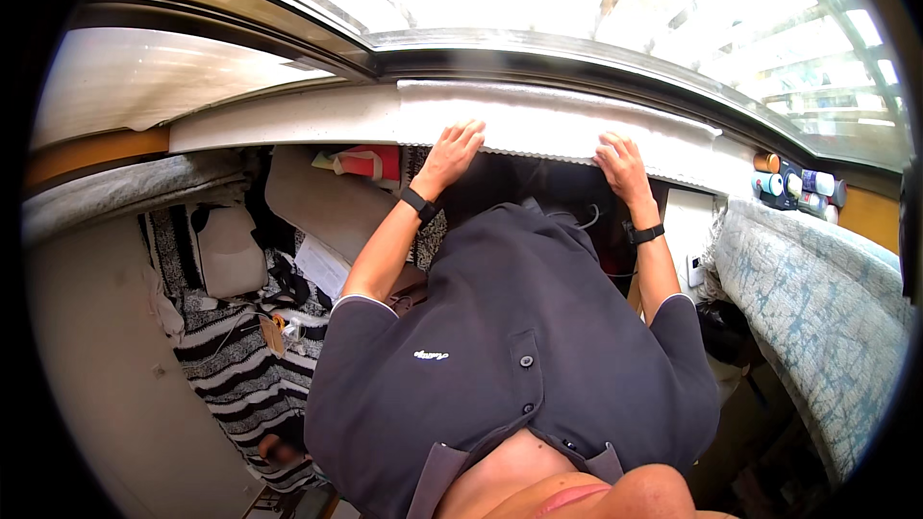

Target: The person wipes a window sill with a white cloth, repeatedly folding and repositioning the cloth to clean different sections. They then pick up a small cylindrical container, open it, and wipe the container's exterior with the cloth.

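A white cloth point(548, 122) with a scalloped front edge lies lengthwise along the windowsill point(288, 115). My left hand point(456, 149) is at its front edge, left of the middle, with bent fingers pinching the fabric. Further right, my right hand point(621, 164) grips the same edge, thumb and fingers drawn together. Between the hands the edge hangs slightly over the sill's front. Glare washes out much of the cloth's surface. Each wrist carries a black band.
Behind the sill runs a dark window frame point(505, 66), with bars outside. Several bottles and cans point(793, 184) stand at the sill's right end, near a pale blue patterned cover point(815, 281). To the left are a striped sofa cover point(245, 367), a cushion point(231, 252) and papers point(322, 264).
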